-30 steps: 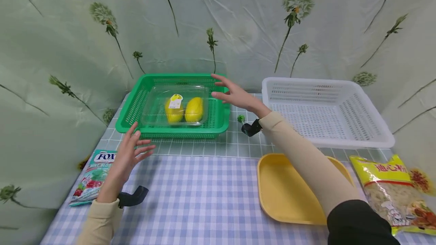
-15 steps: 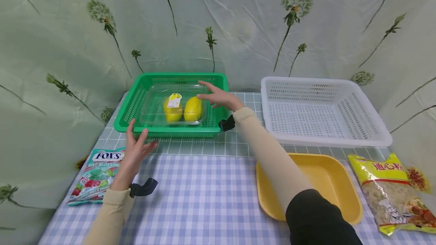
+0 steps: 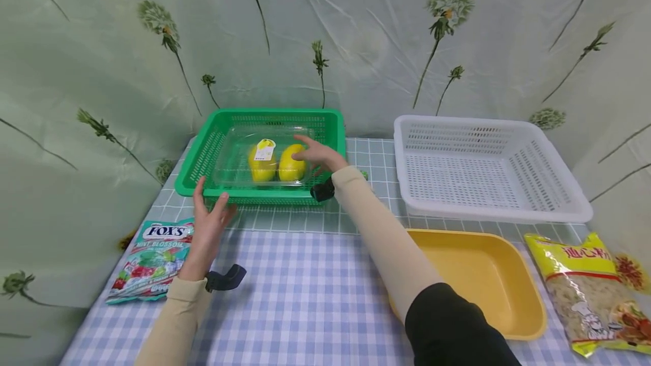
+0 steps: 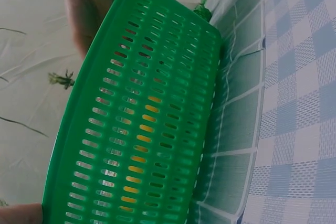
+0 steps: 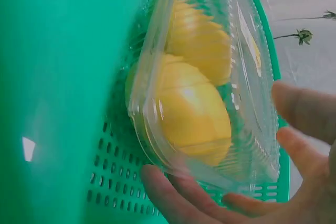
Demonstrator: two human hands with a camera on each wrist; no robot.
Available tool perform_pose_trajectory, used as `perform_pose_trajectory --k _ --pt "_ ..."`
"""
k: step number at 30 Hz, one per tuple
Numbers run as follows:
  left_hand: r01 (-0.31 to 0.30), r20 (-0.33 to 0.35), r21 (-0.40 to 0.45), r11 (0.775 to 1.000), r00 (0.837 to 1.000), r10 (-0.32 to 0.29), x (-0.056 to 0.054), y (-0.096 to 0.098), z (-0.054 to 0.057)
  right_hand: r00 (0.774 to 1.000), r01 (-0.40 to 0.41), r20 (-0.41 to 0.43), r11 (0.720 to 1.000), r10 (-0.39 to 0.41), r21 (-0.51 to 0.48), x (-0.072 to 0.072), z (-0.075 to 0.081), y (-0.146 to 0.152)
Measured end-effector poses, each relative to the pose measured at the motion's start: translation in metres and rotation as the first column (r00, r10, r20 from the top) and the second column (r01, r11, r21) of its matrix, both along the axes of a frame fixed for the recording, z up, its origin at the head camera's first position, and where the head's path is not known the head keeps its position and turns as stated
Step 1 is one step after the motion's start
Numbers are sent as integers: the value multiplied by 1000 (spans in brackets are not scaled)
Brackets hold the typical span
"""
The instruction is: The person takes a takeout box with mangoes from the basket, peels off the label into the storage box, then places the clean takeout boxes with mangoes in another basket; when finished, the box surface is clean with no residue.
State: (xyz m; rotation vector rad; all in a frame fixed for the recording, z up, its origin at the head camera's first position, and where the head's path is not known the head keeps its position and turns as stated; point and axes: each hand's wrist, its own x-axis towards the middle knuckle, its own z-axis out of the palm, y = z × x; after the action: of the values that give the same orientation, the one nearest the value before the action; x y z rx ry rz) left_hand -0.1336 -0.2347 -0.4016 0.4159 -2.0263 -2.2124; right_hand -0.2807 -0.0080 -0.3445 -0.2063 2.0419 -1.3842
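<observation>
My right hand (image 3: pixel 320 156) is at the right end of the clear box (image 3: pixel 231 154), fingers released and parted, some above its edge and some down beside its end wall; reflections on the plastic leave me unable to tell whether the fingertips make contact. The box lies inside the green basket (image 3: pixel 264 196) and contains two yellow fruits (image 3: pixel 292 165) side by side, with a label (image 3: pixel 264 155) on its top over the left one. My left hand (image 3: pixel 207 230) is at the basket's near left corner, fingers released, thumb and forefinger spread wide; the left wrist view shows a fingertip at the rim. Each wrist bears a black camera mount (image 3: pixel 226 278). The white basket (image 3: pixel 493 212) stands to the right of the green one, well apart, both on the gridded cloth (image 3: pixel 373 154). Nearer to me, the yellow tray (image 3: pixel 478 281) rests on the checked cloth (image 3: pixel 300 292), partly hidden by my right sleeve (image 3: pixel 389 236). The candy bag (image 3: pixel 152 264) lies to the left of my left hand, partly covered by it in the head view. The pasta bag (image 3: pixel 585 298) lies at the far right, just beside the tray. A flower-print curtain (image 3: pixel 376 49) hangs behind both baskets.
</observation>
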Motion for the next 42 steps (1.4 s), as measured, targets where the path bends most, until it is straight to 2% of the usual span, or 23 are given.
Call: perform_pose_trajectory --k 8,12,18,23,34,42 --pt "-21 -24 -14 1000 999 21 -1 0 0 994 94 49 995 -93 -14 -1 4 0" --pt "-19 -33 -11 1000 999 19 -1 -1 0 991 132 12 990 -131 -59 0 10 7" --pt "-20 -32 -24 1000 999 20 -2 -1 3 989 128 -50 981 -136 -147 6 27 22" --pt "-7 -29 -23 1000 1000 7 -2 -2 5 992 72 -88 979 -90 -188 13 42 38" --pt "1 -4 -37 999 1000 -1 -3 -5 4 979 -16 -204 989 -14 -144 49 68 83" --pt "-6 5 -43 999 1000 6 -4 -5 4 970 -65 -240 982 20 -179 86 67 121"
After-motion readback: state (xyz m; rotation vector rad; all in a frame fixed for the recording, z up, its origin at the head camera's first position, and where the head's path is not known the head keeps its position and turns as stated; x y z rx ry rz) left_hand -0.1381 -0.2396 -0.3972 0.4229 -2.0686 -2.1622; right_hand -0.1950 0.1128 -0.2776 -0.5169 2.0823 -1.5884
